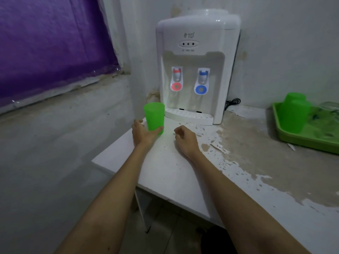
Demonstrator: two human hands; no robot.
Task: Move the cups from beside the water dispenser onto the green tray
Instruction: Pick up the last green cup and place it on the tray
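A green plastic cup stands upright at the table's far left corner, just left of the white water dispenser. My left hand wraps around its lower part, thumb in front. My right hand rests on the table to the right of the cup, fingers loosely curled, holding nothing. The green tray lies at the far right of the table. Two green cups stand upside down on it, one behind the other.
The white table has peeling paint and bare patches on its right half. Its left edge drops off close to the cup. A grey wall and a purple-covered window are on the left. A black cord lies behind the dispenser.
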